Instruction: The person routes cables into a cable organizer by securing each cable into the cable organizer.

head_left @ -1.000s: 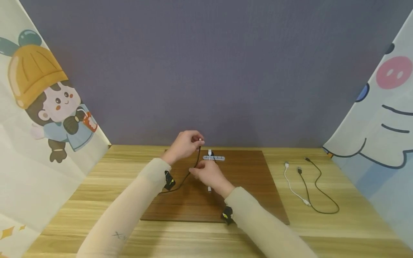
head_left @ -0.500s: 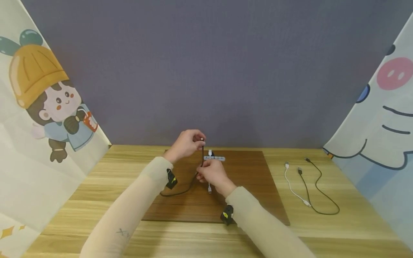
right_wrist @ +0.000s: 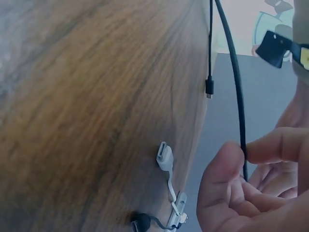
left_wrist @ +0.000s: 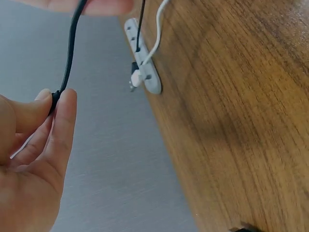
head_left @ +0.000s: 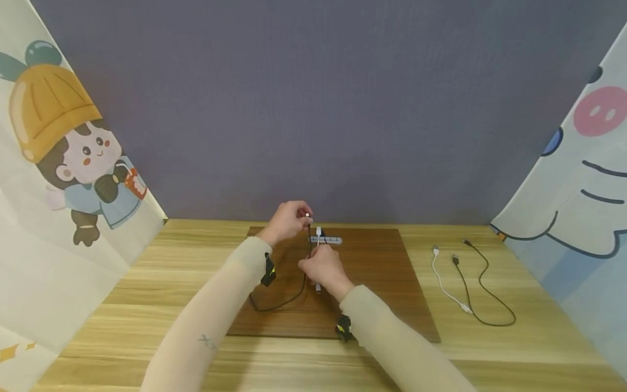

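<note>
My left hand (head_left: 289, 220) is raised at the back edge of the brown board (head_left: 372, 288), pinching a black cable (left_wrist: 72, 43) by its plug end between thumb and fingers. Lower down, my right hand (head_left: 325, 267) pinches the same cable between thumb and forefinger; the cable runs nearly upright between both hands, then curves left over the board. A pale cable clip strip (head_left: 334, 240) lies just beyond my right hand. It holds a white cable (left_wrist: 158, 29) and a thin black cable (left_wrist: 141, 24). The white cable's near plug (right_wrist: 164, 157) hangs by my right wrist.
To the right on the light wooden table (head_left: 122, 305) lie a short white cable (head_left: 443, 283) and a longer black cable (head_left: 495, 296) in a loop. A grey panel (head_left: 313, 109) stands behind the table, with printed cloths on both sides.
My left hand has shifted slightly right with the plug end. The right hand has also edged right along with the cable, which now hangs straighter between them; its loop has moved right over the board.
</note>
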`<state>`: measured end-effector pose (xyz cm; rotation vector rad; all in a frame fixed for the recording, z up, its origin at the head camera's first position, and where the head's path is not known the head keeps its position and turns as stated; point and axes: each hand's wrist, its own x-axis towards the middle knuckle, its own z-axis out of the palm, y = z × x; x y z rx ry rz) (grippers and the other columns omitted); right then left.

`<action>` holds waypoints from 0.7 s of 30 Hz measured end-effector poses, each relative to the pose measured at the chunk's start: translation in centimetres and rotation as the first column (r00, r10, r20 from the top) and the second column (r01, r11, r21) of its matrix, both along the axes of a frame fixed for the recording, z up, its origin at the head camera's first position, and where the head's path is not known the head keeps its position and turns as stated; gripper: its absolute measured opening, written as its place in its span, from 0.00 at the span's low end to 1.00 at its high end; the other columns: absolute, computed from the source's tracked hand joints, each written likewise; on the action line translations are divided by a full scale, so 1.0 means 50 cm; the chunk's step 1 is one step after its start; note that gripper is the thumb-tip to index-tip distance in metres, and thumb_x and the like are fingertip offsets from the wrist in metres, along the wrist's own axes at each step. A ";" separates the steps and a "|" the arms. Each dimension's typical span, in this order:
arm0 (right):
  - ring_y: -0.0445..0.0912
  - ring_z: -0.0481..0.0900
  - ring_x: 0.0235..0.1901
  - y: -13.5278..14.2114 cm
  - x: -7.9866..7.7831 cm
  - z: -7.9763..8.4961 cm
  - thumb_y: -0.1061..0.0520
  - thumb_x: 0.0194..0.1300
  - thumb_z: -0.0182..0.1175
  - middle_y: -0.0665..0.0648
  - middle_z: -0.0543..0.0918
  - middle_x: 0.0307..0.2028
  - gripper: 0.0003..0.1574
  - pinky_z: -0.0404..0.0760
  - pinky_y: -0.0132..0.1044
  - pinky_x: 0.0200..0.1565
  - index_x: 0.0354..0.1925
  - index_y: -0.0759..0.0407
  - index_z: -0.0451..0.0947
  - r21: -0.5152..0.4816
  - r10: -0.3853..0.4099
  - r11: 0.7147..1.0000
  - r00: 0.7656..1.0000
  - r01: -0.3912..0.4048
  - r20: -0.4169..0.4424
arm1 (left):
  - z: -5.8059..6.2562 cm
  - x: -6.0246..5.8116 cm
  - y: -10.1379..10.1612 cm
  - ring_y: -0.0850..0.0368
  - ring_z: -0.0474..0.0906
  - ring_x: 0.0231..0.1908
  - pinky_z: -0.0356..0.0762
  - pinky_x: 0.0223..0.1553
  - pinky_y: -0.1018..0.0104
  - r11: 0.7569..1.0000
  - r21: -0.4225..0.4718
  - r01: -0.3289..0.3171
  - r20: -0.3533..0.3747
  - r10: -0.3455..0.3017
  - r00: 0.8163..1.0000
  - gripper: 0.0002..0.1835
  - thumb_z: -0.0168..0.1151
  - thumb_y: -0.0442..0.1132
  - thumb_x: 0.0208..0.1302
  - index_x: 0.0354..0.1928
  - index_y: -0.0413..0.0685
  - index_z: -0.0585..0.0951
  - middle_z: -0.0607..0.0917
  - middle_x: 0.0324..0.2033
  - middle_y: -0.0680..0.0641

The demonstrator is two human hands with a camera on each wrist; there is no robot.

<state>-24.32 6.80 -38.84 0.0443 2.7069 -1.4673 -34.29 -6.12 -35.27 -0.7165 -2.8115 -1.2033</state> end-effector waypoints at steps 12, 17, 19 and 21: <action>0.52 0.76 0.23 -0.023 0.017 0.000 0.59 0.56 0.66 0.57 0.78 0.23 0.09 0.75 0.43 0.25 0.24 0.60 0.76 0.297 0.060 0.954 0.998 -0.052 -0.019 | -0.030 -0.029 0.019 0.42 0.86 0.40 0.82 0.38 0.60 0.999 -0.041 -0.023 0.008 0.023 1.000 0.08 0.62 0.31 0.72 0.48 0.36 0.83 0.85 0.35 0.42; 0.51 0.74 0.22 -0.029 0.025 -0.005 0.61 0.57 0.66 0.57 0.77 0.23 0.09 0.73 0.42 0.24 0.24 0.58 0.75 0.341 0.103 0.935 0.995 -0.092 -0.012 | -0.037 -0.040 0.023 0.44 0.87 0.38 0.83 0.38 0.61 0.998 -0.057 -0.036 -0.002 0.036 0.999 0.07 0.63 0.31 0.71 0.47 0.35 0.83 0.85 0.35 0.43; 0.50 0.74 0.23 -0.030 0.028 -0.007 0.61 0.56 0.65 0.57 0.77 0.23 0.09 0.73 0.42 0.24 0.23 0.57 0.75 0.366 0.110 0.926 0.994 -0.096 -0.020 | -0.041 -0.044 0.026 0.47 0.86 0.37 0.83 0.38 0.62 0.995 -0.088 -0.048 -0.014 0.047 0.999 0.06 0.64 0.32 0.71 0.46 0.37 0.84 0.85 0.35 0.44; 0.50 0.74 0.23 -0.031 0.030 -0.007 0.61 0.56 0.65 0.56 0.77 0.22 0.10 0.73 0.42 0.24 0.22 0.57 0.75 0.381 0.121 0.919 0.992 -0.102 -0.025 | -0.045 -0.048 0.030 0.50 0.84 0.36 0.82 0.37 0.62 0.990 -0.130 -0.060 -0.032 0.056 0.998 0.06 0.65 0.33 0.70 0.45 0.39 0.84 0.85 0.35 0.45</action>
